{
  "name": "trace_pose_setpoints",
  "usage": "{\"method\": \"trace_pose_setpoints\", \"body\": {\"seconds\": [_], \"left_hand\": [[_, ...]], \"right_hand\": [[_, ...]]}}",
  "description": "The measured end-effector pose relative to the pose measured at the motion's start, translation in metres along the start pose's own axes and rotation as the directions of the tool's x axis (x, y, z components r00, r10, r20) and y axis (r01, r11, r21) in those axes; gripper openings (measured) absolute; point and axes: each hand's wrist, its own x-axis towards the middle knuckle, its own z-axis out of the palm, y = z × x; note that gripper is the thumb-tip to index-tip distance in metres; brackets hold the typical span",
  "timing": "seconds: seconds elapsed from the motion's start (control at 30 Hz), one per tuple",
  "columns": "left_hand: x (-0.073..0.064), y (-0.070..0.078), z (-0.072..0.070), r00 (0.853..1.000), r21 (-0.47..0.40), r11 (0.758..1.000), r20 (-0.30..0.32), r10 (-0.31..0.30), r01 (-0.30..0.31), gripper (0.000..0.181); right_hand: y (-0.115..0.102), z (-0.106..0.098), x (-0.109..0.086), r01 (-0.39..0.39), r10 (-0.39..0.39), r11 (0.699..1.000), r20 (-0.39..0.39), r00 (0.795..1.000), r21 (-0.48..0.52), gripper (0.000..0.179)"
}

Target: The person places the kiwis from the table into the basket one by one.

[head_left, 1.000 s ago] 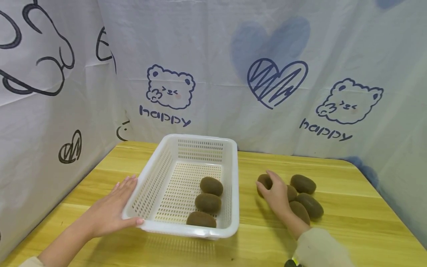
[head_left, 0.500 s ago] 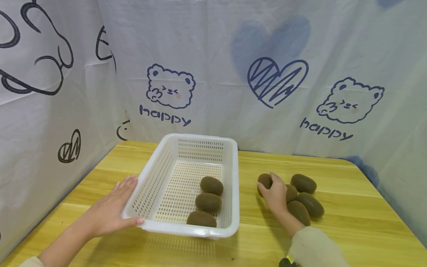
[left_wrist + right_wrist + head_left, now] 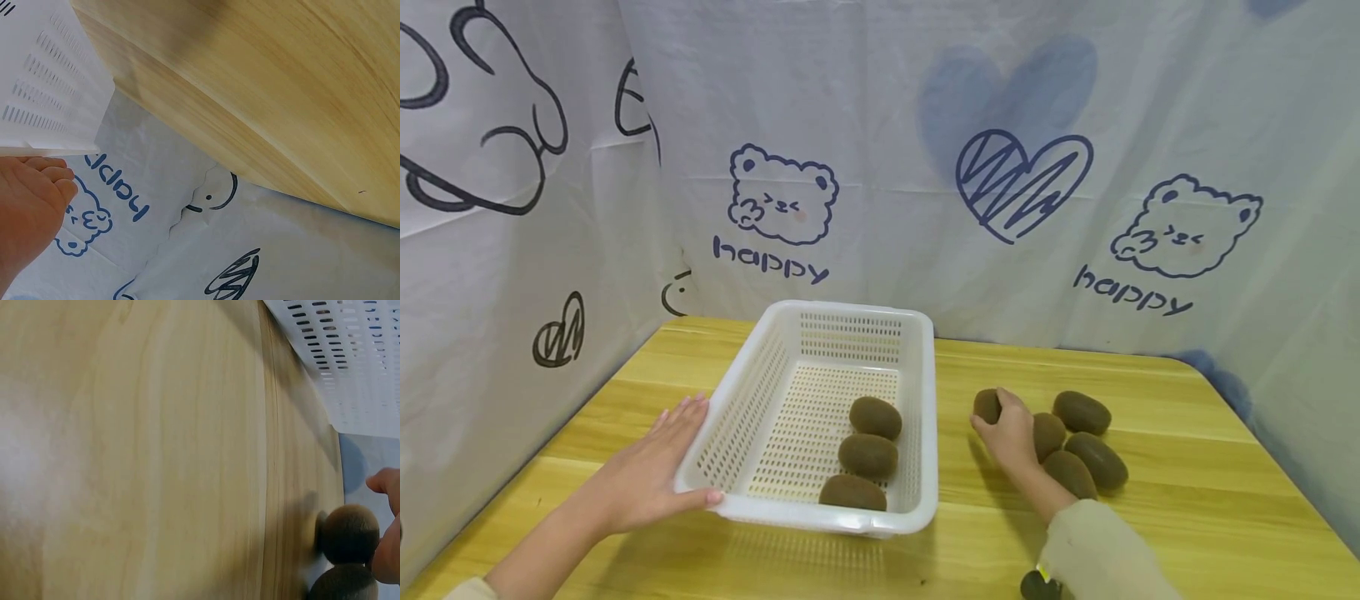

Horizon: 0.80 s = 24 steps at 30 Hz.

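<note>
A white perforated plastic basket [image 3: 927,417] stands on the wooden table, with three brown kiwis [image 3: 869,457] along its right side. My left hand [image 3: 651,471] rests on the basket's near left corner, fingers extended along the side and thumb on the front rim. Right of the basket, my right hand [image 3: 1013,435] pinches a kiwi [image 3: 986,406] between thumb and fingers. Several more kiwis [image 3: 1081,413] lie clustered behind and beside that hand. In the right wrist view two kiwis [image 3: 350,534] show beside the hand [image 3: 389,550]; the held one cannot be made out there.
A white cloth [image 3: 880,108] with blue drawings hangs behind and left of the table [image 3: 1210,500]. A small dark object with a yellow spot [image 3: 1040,586] shows at the right sleeve [image 3: 1097,550]. The basket's right wall stands between the right hand and the basket's inside.
My right hand has shifted slightly left with the pinched kiwi, away from the cluster. My left hand and the basket have stayed put.
</note>
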Motion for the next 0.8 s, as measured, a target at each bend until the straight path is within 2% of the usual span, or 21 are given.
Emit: {"method": "trace_pose_setpoints", "body": {"seconds": [0.27, 0.57, 0.8], "left_hand": [[-0.0002, -0.0001, 0.0005, 1.000, -0.005, 1.000, 0.009, -0.009, 0.009, 0.103], [-0.0012, -0.0011, 0.0000, 1.000, -0.001, 1.000, 0.007, -0.007, 0.007, 0.104], [-0.0010, -0.0001, 0.0005, 1.000, -0.010, 1.000, 0.011, -0.012, 0.013, 0.104]], "right_hand": [[0.0016, -0.0006, 0.0018, -0.005, 0.004, 1.000, 0.068, 0.998, 0.004, 0.060], [0.0017, 0.0065, 0.0054, 0.060, -0.060, 0.998, 0.079, 0.995, -0.002, 0.057], [0.0008, 0.0066, 0.0054, 0.070, -0.070, 0.998, 0.102, 0.992, 0.004, 0.053]]}}
